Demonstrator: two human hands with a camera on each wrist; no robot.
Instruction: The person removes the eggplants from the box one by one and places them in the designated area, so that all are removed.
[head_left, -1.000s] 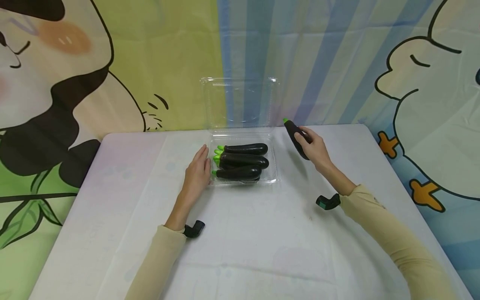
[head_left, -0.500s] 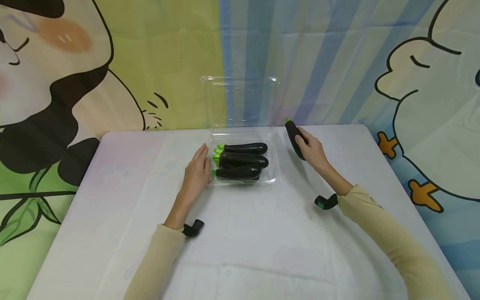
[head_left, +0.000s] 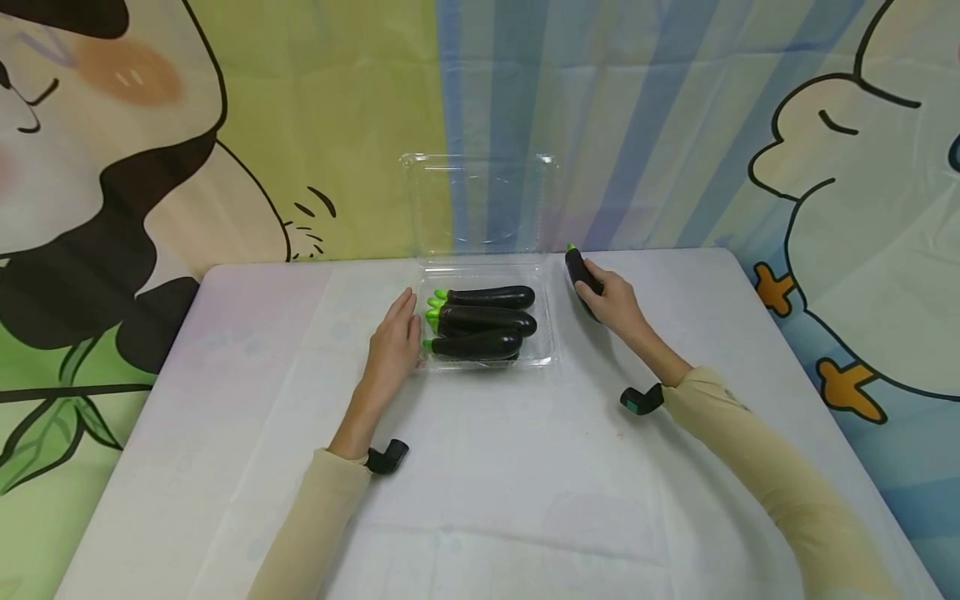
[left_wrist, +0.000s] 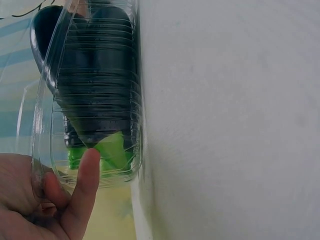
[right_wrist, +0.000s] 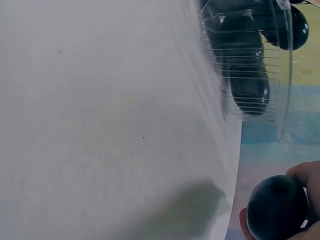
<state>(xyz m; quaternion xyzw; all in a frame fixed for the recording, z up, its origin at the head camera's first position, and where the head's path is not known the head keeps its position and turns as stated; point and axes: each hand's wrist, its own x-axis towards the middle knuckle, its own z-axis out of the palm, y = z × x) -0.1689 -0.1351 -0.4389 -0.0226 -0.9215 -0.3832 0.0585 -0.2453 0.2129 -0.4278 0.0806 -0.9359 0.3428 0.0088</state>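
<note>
A clear plastic clamshell box (head_left: 546, 337) stands near the back of the table, holding several dark eggplants (head_left: 487, 320) with green stems that point left. Some of them lie stacked. My left hand (head_left: 393, 343) rests against the box's left end, fingers straight; in the left wrist view one finger (left_wrist: 85, 187) lies along the ribbed wall by the green stems. To the right of the box, my right hand (head_left: 613, 302) grips another eggplant (head_left: 581, 271) around its body, stem tip up and away. Its rounded dark end (right_wrist: 276, 209) shows in the right wrist view, off the table.
The box's transparent lid (head_left: 480, 204) stands raised at the back, in front of a printed cartoon curtain (head_left: 360, 125). A white cloth covers the table (head_left: 517, 483), whose far edge runs just behind the box.
My right hand has moved a little left and toward the box with its eggplant, which now tilts more away from me. The left hand and the box have stayed in place.
</note>
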